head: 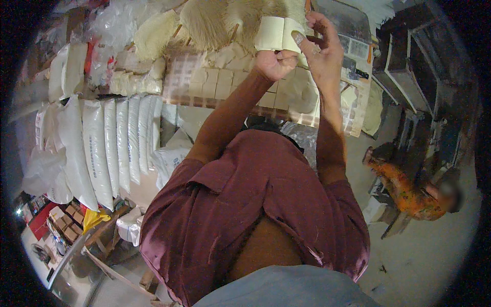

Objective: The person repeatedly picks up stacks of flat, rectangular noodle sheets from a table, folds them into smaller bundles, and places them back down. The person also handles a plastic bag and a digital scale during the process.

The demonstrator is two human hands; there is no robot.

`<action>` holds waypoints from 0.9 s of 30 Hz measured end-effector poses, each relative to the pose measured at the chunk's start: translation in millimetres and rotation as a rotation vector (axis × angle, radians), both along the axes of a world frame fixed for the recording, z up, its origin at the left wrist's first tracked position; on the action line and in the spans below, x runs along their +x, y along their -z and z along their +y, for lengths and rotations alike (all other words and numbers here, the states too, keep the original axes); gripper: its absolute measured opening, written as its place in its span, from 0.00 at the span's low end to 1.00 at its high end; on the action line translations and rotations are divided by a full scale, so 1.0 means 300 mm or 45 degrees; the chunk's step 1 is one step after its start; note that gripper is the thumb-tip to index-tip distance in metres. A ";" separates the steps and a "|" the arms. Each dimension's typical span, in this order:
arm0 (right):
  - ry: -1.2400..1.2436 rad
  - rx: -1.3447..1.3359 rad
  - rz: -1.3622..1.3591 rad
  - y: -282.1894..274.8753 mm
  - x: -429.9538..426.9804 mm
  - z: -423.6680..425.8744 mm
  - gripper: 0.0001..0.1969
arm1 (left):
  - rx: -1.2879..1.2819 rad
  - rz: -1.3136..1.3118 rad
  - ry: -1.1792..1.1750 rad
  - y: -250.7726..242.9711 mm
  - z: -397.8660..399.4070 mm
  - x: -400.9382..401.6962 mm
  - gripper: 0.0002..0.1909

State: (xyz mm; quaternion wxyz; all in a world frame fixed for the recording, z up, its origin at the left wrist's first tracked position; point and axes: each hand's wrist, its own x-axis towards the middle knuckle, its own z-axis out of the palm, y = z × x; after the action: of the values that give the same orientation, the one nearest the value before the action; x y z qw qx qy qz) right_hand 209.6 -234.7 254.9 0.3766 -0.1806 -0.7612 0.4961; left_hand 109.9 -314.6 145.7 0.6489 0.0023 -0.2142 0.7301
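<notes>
My left hand (277, 64) grips the lower edge of a pale yellow piece (271, 34) with two panels, spread like an open booklet. Its material is not clear. Beside its right panel is my right hand (324, 48), the thumb overlapping the panel and the fingers curved apart from the thumb. Under both hands, rows of flat beige square pieces (222, 82) cover part of a worktable (180, 76). Beyond them hang or lie bundles of fine pale strands (205, 23), with thin sticks among them.
A cleaver-like blade (349, 64) with a black handle lies at the table's right. Large white sacks (94, 153) line the left. Dark metal racks (414, 69) rise at right. Lower right, a person in orange patterned clothing (402, 188) sits low. A wooden bench (103, 230) is at lower left.
</notes>
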 end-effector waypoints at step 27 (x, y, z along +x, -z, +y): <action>0.051 -0.120 0.242 0.048 -0.356 -0.158 0.08 | -0.320 0.918 -0.215 -0.005 -0.312 -0.300 0.13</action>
State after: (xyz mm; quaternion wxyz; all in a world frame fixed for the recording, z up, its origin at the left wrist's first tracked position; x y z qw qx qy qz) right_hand 102.9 -282.0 240.5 0.4480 -0.1656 -0.6942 0.5386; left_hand 20.0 -408.1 147.2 0.6155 0.1967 0.1198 0.7537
